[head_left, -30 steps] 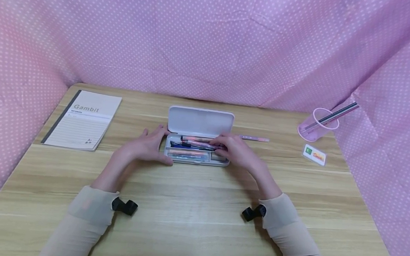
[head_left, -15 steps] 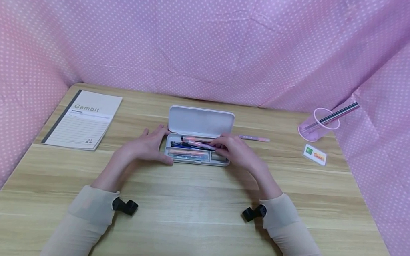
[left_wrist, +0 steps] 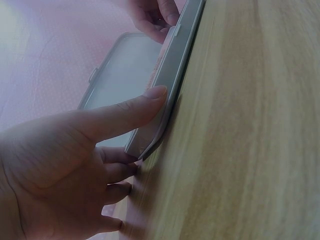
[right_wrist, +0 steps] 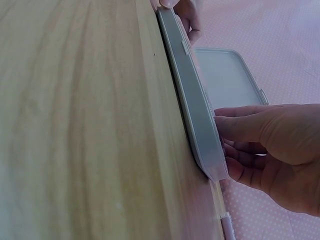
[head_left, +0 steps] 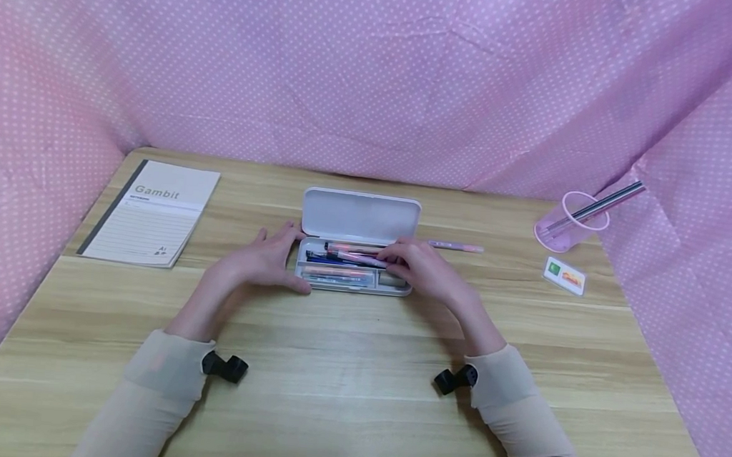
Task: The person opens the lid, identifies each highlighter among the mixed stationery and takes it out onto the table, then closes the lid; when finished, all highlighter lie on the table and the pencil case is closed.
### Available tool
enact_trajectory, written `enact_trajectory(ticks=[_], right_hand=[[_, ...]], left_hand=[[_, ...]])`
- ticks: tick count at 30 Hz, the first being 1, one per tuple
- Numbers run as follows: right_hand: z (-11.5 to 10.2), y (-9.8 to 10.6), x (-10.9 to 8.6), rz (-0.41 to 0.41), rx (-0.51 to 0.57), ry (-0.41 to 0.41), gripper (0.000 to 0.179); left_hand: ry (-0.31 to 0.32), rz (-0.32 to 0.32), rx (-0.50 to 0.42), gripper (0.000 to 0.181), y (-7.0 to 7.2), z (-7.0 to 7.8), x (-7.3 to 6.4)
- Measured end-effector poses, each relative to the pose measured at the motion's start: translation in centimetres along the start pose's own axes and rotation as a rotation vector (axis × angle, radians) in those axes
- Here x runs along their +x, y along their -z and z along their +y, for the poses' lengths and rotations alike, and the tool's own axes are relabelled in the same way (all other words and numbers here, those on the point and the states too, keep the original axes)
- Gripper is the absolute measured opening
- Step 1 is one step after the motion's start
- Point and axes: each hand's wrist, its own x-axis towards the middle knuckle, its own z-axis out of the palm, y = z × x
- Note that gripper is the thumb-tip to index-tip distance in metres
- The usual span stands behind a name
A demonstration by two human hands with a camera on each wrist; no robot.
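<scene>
An open pale pencil case (head_left: 353, 290) stands on the table with its lid (head_left: 360, 215) raised toward the back. Its long compartment holds several pens; a clear pack of thin sticks (head_left: 336, 276) lies in the front one. My left hand (head_left: 262, 260) spans the case's left end and grips it, thumb (left_wrist: 137, 107) on the front wall, fingers around the end. At the other end, my right hand (head_left: 421, 267) reaches over the rim and pinches a light pinkish pen (head_left: 360, 259) inside the case. In the right wrist view its fingertips are partly hidden behind the case wall.
Behind the right hand lies a purple pen (head_left: 457, 246). Farther right are a pink mesh cup (head_left: 556, 225) with dark pencils leaning in it and a small white wrapped eraser (head_left: 564, 276). A notebook (head_left: 154, 215) lies at the left. Pink dotted cloth surrounds the table.
The pinkish pen at my right fingertips has turned or shifted slightly among the other pens. My left hand stays on the case's left end.
</scene>
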Motion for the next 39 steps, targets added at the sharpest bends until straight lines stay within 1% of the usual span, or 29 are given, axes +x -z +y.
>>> enact_trajectory(ticks=[10,22,27,32,35,38,39], right_hand=[[0.0,0.0,-0.1,0.008,-0.002,0.007,0.017],[0.1,-0.1,-0.1,0.023,0.017,0.017,0.016],[0.4,0.2,-0.2,0.056,0.035,0.037,0.016],[1.6,1.2,-1.1,0.101,0.071,0.037,0.016],[3.0,2.1,-1.9,0.121,0.113,0.013,0.018],[4.4,3.2,-2.9,0.157,0.149,-0.002,0.022],[4.9,3.6,-3.2,0.176,0.145,-0.007,0.022]], left_hand=[[-0.001,-0.002,0.010,0.110,0.0,0.0,0.0],[-0.008,0.001,-0.004,0.107,0.0,0.0,0.0],[0.008,0.001,-0.009,0.108,0.1,0.0,-0.3],[-0.007,0.002,-0.008,0.107,0.0,0.0,-0.2],[-0.009,0.004,-0.010,0.107,0.0,0.0,-0.2],[-0.016,0.008,-0.010,0.108,0.0,0.0,-0.3],[-0.019,0.010,-0.011,0.108,0.0,0.0,-0.3]])
